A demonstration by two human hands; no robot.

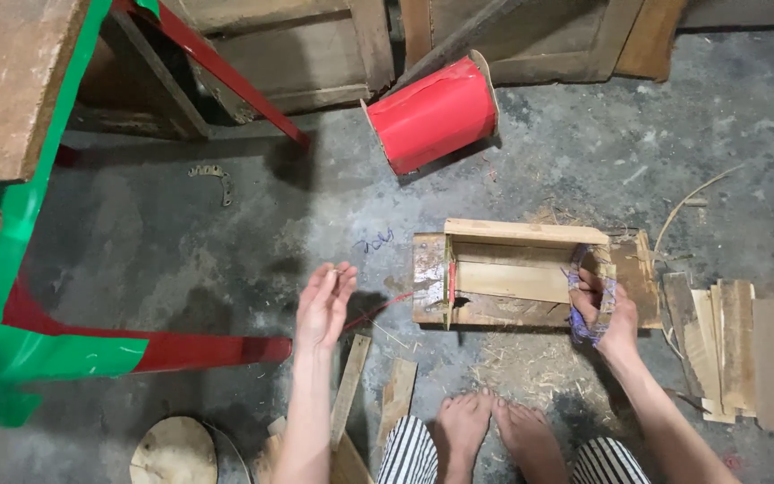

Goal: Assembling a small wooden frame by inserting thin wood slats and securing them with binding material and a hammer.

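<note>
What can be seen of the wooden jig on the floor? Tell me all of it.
The wooden jig lies flat on the grey concrete floor, just ahead of the person's bare feet. It looks built from pale, rough slats on a darker board, stained at its left end. A thin upright piece with red on it stands near that end, and a red strip runs from there to the left hand. The right hand grips its right end, with blue-purple material looped around there.

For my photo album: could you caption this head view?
Left hand pulls red strip from wooden jig; right hand steadies it.
</note>
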